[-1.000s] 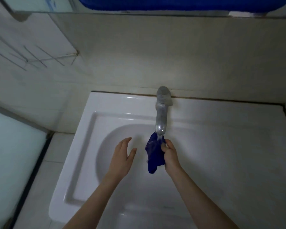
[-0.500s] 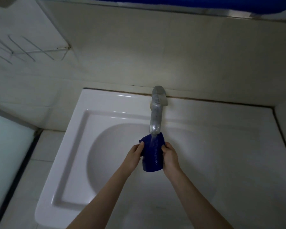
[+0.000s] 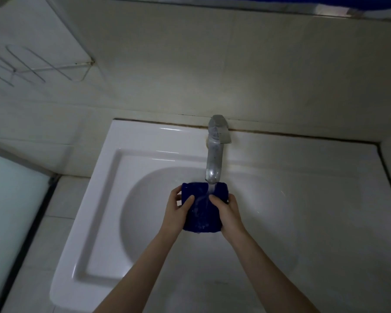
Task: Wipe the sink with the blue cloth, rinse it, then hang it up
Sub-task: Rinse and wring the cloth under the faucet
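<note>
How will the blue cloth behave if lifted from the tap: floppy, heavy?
Probably floppy: the blue cloth hangs bunched between the left hand and right hand. Likely heavy and dripping, since water from the tap runs onto it.

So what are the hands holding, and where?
Both grip the blue cloth under the running tap: the left hand on its left edge, the right hand on its right edge.

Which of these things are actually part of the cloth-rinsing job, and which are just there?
In use:
- blue cloth, gripped by left hand and right hand
- running tap
- sink

Just there:
- wire rack on the wall
- glass panel at left
- blue item along the top edge
</note>
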